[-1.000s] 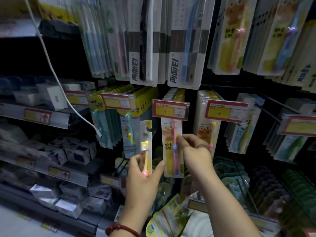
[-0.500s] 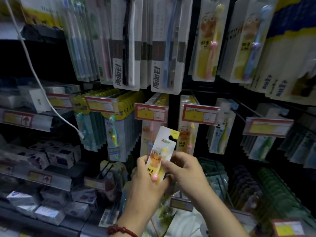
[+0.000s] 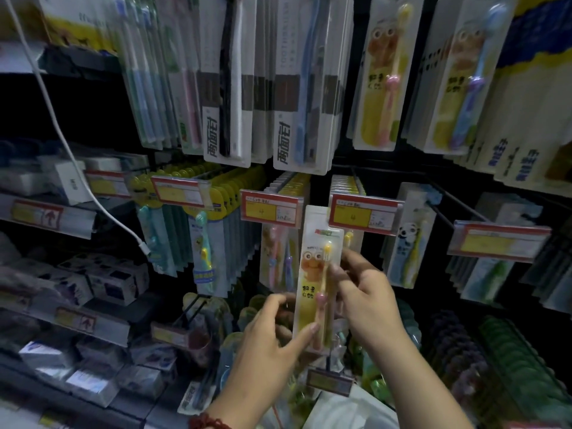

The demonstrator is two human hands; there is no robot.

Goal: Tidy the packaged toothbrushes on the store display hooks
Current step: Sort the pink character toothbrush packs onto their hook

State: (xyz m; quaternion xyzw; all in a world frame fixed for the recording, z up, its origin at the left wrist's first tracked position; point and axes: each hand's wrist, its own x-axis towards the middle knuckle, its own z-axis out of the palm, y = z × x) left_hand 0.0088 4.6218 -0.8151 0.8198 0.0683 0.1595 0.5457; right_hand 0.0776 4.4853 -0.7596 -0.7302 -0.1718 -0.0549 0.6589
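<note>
Since half a second ago the toothbrush pack (image 3: 312, 274) has come up from a tilt to stand upright, and its top edge now sits between the two red-and-yellow price tags, the left tag (image 3: 270, 209) and the right tag (image 3: 365, 215).

Left hand (image 3: 275, 332): pinches the lower part of the pack, thumb across the front, the other fingers curled behind. Right hand (image 3: 365, 292): fingertips pinch the pack's right edge at about mid-height. The pack is carried wholly by the two hands and is not on a hook.

Judgement: the step in hand is rehanging, probably on the row of like packs (image 3: 346, 184) behind the right tag.

Risks noted:
- The hook tip is hidden behind the tag, so the hang hole, which cannot be made out, may miss it and the card may buckle against the tag.
- Both grips are light edge pinches on smooth plastic. A snag at the top could twist the pack loose.
- The neighbouring rows hang close. A sideways push could swing them or knock a tag askew.
</note>
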